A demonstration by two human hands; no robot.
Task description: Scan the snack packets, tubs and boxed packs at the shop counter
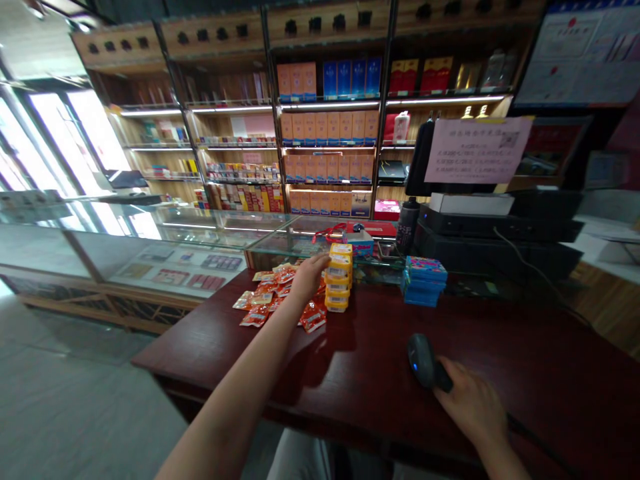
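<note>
My left hand (309,277) reaches forward to the upper left side of a stack of small yellow boxes (337,283). Its fingers look stretched out against the stack, though their tips are partly hidden. Below and left of this hand lies a heap of small orange and cream packets (264,300). In my right hand (473,399) is a dark handheld barcode scanner (421,360), its handle gripped and a blue light glowing on its body. The scanner is held over the dark red-brown desk (370,373), head pointing away from me.
A stack of blue boxes (425,281) stands right of the yellow ones. Behind are a dark bottle (407,225), a monitor with a pink paper sign (477,151) and black till equipment (495,250). Glass display counters (200,230) run left; stocked shelves (327,105) line the wall.
</note>
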